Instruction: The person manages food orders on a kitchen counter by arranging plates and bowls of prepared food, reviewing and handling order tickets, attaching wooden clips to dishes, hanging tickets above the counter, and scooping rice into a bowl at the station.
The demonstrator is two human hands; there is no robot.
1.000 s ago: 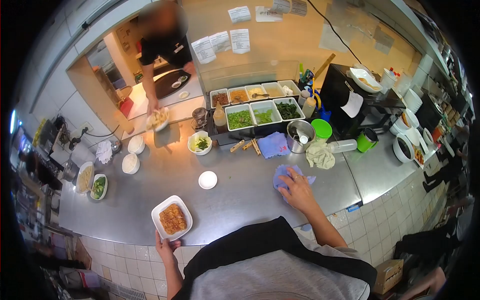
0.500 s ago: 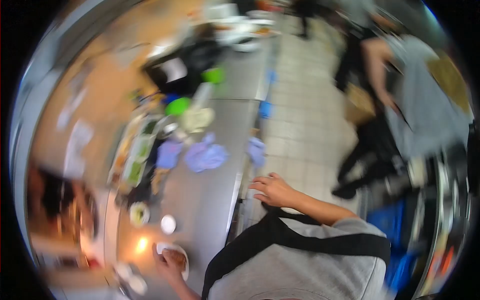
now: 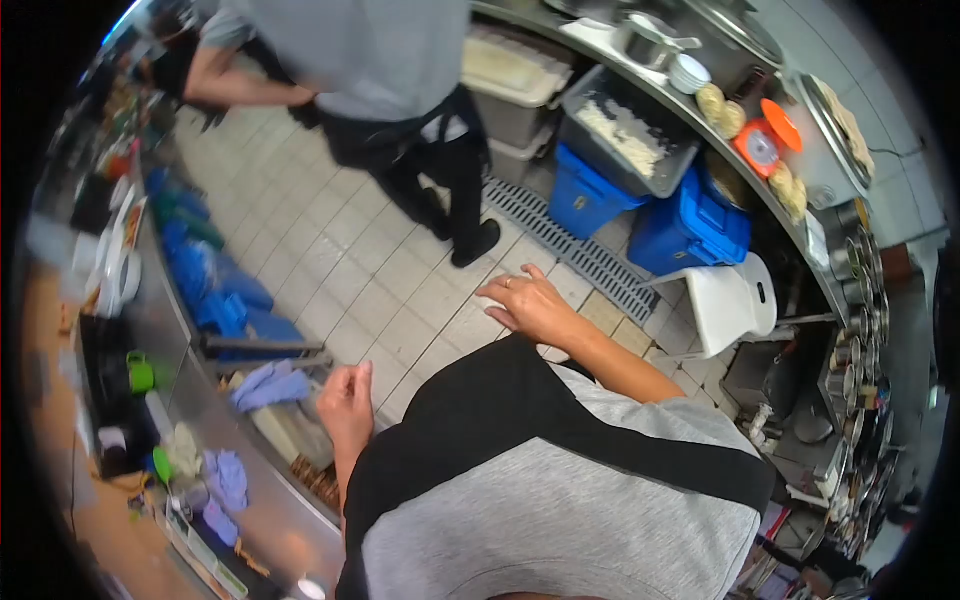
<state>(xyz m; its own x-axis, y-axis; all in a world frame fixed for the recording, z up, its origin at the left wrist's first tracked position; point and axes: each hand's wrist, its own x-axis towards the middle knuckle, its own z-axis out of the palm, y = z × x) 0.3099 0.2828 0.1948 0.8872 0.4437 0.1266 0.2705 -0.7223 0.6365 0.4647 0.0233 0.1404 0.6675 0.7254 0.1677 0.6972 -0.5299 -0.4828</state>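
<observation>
My left hand (image 3: 347, 405) is raised beside the steel counter (image 3: 290, 520), fingers curled in and thumb up, with nothing showing in it. Over the tiled floor (image 3: 330, 230) hangs my right hand (image 3: 528, 303), its fingers loosely apart and holding nothing. A ring shows on one of its fingers. A purple cloth (image 3: 270, 386) hangs at the counter edge, nearest to my left hand. More purple cloth (image 3: 228, 478) lies on the counter, close to a green cup (image 3: 140, 372).
A co-worker (image 3: 400, 110) in grey and black stands ahead. Blue bins (image 3: 592, 196), a grey tub (image 3: 655, 180) of white food and a white stool (image 3: 722, 310) are to the right. A floor drain (image 3: 580, 255) runs before them. Above sits an orange scale (image 3: 760, 148).
My view has swung right, from the counter to the aisle and bins. My left hand has left the white bowl on the counter and come up, curled. The right hand stays apart from things.
</observation>
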